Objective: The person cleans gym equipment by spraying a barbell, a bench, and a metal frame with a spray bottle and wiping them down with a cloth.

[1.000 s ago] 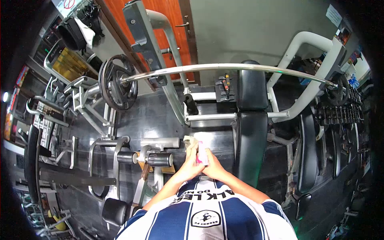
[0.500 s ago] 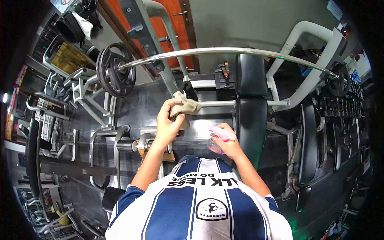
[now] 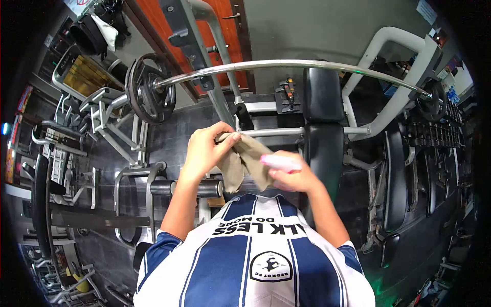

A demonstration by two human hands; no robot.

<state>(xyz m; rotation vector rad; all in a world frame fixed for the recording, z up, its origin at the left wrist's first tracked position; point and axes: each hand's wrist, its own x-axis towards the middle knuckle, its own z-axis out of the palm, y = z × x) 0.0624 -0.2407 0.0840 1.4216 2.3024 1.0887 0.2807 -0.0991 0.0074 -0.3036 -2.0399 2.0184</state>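
Pinches the upper end of a beige cloth (image 3: 253,156) between the thumb and fingers of the left hand (image 3: 206,151). Lets the cloth spread from that pinch in loose folds, reaching toward the right hand (image 3: 299,176) and back toward the striped shirt (image 3: 271,266). Wraps the right hand around a pink-and-white spray bottle (image 3: 284,163), blurred and partly hidden by the fingers, aiming its pink end toward the cloth and the left hand. Cannot tell contact from mere overlap between that pink end and the edge of the cloth. Bends both arms forward, keeping both grips near each other over the dark floor (image 3: 189,115).

Has a black padded bench (image 3: 327,148) just to the right of the bottle grip, and a long barbell (image 3: 286,64) stretching across beyond both hands. Shows a dark weight plate (image 3: 146,89) on that barbell, well left of the cloth grip and farther off. Has a black padded roller (image 3: 208,188) on the body side of the left hand, beside the forearm.
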